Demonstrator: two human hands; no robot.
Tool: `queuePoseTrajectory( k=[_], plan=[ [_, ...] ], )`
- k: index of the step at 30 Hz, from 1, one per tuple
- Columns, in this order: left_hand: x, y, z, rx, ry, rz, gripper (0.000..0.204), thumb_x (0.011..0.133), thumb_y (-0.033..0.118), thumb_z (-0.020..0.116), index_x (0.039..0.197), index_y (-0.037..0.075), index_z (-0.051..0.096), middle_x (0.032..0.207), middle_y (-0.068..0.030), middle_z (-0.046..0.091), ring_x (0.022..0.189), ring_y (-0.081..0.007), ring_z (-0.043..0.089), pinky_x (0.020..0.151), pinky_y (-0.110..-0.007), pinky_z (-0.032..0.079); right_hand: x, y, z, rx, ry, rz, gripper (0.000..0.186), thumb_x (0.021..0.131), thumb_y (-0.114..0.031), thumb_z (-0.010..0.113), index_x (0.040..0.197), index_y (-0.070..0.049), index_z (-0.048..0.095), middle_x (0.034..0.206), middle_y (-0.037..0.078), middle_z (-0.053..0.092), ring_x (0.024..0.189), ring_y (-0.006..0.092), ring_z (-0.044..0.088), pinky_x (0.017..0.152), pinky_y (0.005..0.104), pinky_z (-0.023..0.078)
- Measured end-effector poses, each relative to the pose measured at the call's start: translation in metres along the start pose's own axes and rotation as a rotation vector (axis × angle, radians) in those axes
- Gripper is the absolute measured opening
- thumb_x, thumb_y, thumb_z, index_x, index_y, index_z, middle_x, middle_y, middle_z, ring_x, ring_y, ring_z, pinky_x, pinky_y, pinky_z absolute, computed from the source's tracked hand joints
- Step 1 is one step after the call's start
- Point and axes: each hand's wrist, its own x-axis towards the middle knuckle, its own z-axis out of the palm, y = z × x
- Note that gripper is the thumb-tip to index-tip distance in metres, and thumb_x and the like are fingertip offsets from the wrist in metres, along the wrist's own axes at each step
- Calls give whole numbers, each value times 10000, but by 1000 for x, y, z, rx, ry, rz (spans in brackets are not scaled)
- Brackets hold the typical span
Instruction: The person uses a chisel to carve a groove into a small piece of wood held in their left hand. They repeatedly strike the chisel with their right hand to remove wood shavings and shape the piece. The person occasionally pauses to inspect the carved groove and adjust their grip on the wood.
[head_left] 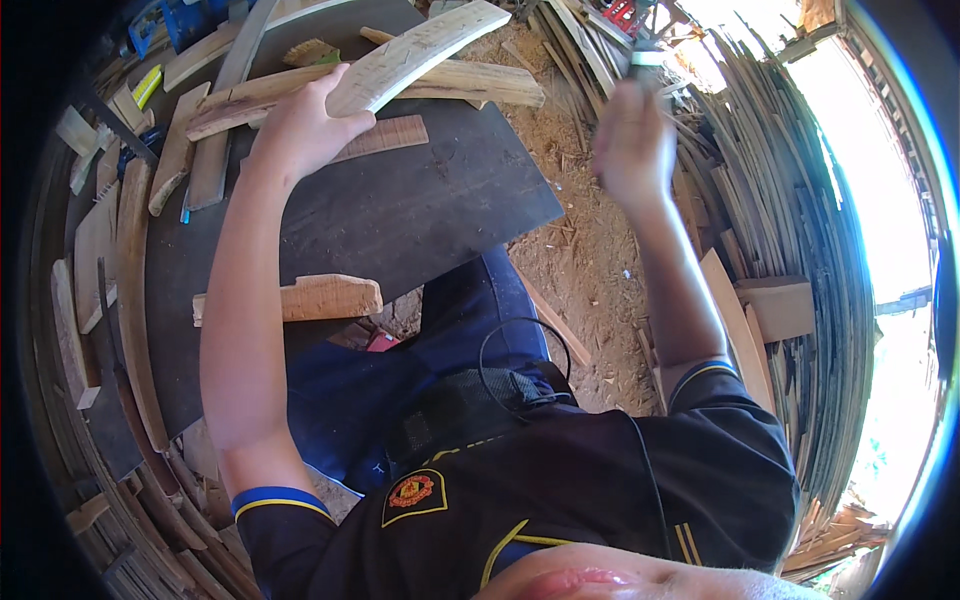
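Note:
My left hand (300, 125) grips the near end of a pale curved wooden board (425, 55), tilted up to the right over the dark workbench (430, 205). Under that board lies a longer wooden piece (490, 82), and a short flat piece (395, 135) rests just below. Raised past the bench's right side, my right hand (637, 145) is closed and smeared by motion. A tool with a white band (648, 58) juts from the top of its fist; what kind it is I cannot make out. Nearer my lap, a notched wooden block (330, 298) sits on the bench edge.
Several wooden pieces (132, 300) line the bench's left side. A blue metal tool (165, 25) and a yellow tape-like strip (148, 87) are at the far left. Stacked thin slats (790, 170) stand along the right. Sawdust covers the ground (580, 260). A black cable (483, 345) loops over my lap.

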Motion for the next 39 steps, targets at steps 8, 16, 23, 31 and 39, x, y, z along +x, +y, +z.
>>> queuePoseTrajectory(
  k=[8,16,23,31,39],
  plan=[
    [1,-8,2,-31,14,3,823,821,383,704,1561,166,417,1403,-226,600,1285,-326,606,1101,-427,458,-1,-16,5,-50,-259,168,358,1050,-345,539,1116,6,559,789,266,660,763,476,667,663,505,502],
    [5,-9,4,20,-7,-13,841,804,367,711,1567,188,406,1388,-233,609,1249,-343,625,1082,-422,472,-14,11,23,-105,-510,133,416,1052,-404,545,1064,8,604,635,124,559,498,212,577,501,390,455],
    [0,-5,0,-36,3,8,862,791,361,725,1561,136,409,1318,-234,652,1187,-318,664,1048,-404,505,21,20,26,176,112,192,449,1057,-415,525,954,18,575,688,149,630,538,254,612,527,408,459],
    [3,-8,9,-38,-14,17,883,786,256,757,1570,103,381,1432,-250,567,1300,-319,591,1107,-401,447,44,38,13,-7,-253,251,461,1058,-434,514,1095,12,625,564,35,513,384,141,509,383,330,399],
    [5,1,-2,-41,-83,-6,872,804,280,729,1580,122,364,1394,-263,589,1255,-340,617,1090,-404,463,44,39,18,-329,-645,339,567,1057,-504,460,1073,39,622,811,189,685,659,309,672,685,450,557]
  ],
)
